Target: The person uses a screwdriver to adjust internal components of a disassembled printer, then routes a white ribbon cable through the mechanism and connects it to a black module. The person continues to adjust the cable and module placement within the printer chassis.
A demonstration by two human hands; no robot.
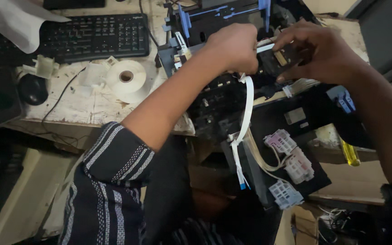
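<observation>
A dismantled black printer chassis (pixel 223 97) with blue plastic levers lies at the edge of a worn white desk (pixel 91 102). My left hand (pixel 234 47) is closed in a fist over the chassis, gripping the top of a white flat ribbon cable (pixel 246 113) that hangs down past the desk edge. My right hand (pixel 316 50) pinches a small black carriage part (pixel 280 61) with a gold-coloured contact, right beside my left hand. White and pink ink holders (pixel 291 165) on thin tubes rest on a black panel below.
A black keyboard (pixel 94 36), a roll of white tape (pixel 127 79), a black mouse (pixel 32 88) and a dark phone (pixel 0 97) lie on the desk's left. A yellow screwdriver handle (pixel 350 154) pokes out at the right. Loose wires lie on the floor lower right.
</observation>
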